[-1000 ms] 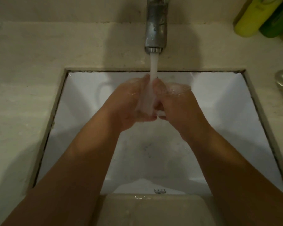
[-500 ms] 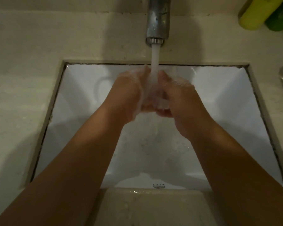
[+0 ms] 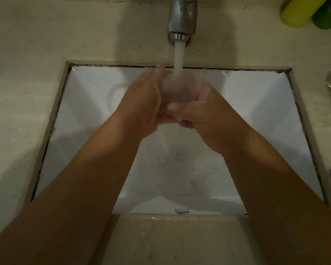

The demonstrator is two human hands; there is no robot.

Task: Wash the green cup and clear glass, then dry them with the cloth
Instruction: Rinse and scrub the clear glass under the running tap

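Clear glass point(image 3: 180, 88) transparent, wet, smooth. Tap point(image 3: 182, 18) brushed metal, dull sheen, water spots. Sink point(image 3: 88, 96) glossy white ceramic, smooth. Counter point(image 3: 27, 54) pale stone-like, matt, faintly speckled. Far right, yellow bottle point(image 3: 300, 10) and green bottle point(image 3: 329, 14) look like smooth plastic.

Tap point(image 3: 182, 18) overhangs sink point(image 3: 88, 96) at back centre, w/ water stream point(image 3: 179, 56) under it. Bottles point(image 3: 302, 10) crowd back-right counter point(image 3: 27, 54). Basin open to L & R of hands.
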